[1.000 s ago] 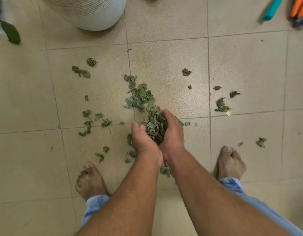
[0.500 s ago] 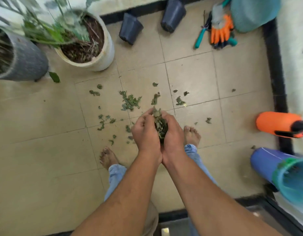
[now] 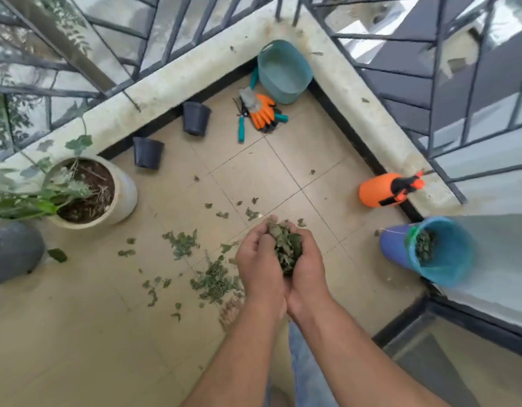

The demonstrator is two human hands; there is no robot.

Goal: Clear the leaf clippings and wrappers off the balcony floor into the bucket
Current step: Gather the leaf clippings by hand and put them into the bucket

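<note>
A handful of leaf clippings [image 3: 286, 248] is held above the balcony floor [image 3: 283, 171], cupped between the left hand [image 3: 259, 259] and the right hand [image 3: 308, 265]. The two hands are pressed together at the heels, with the fingers curled up round the pile. The bucket [image 3: 393, 245], lined in teal and with some clippings already inside, is seen well to the right of the hands, near an orange sprayer [image 3: 377, 190]. Loose clippings [image 3: 214, 282] are seen strewn across the tiles below and to the left of the hands. No wrapper can be made out.

The carry to the bucket is judged to be the step in hand, and spillage is the risk to be watched. The pile is heaped above the fingers and left open at the top, so light pieces could be shed if the hands were parted or tipped before the rim is reached. The bucket's mouth looks little wider than the joined hands. If the load were let go short or off-centre, leaves could be scattered back onto the floor beside it.
</note>
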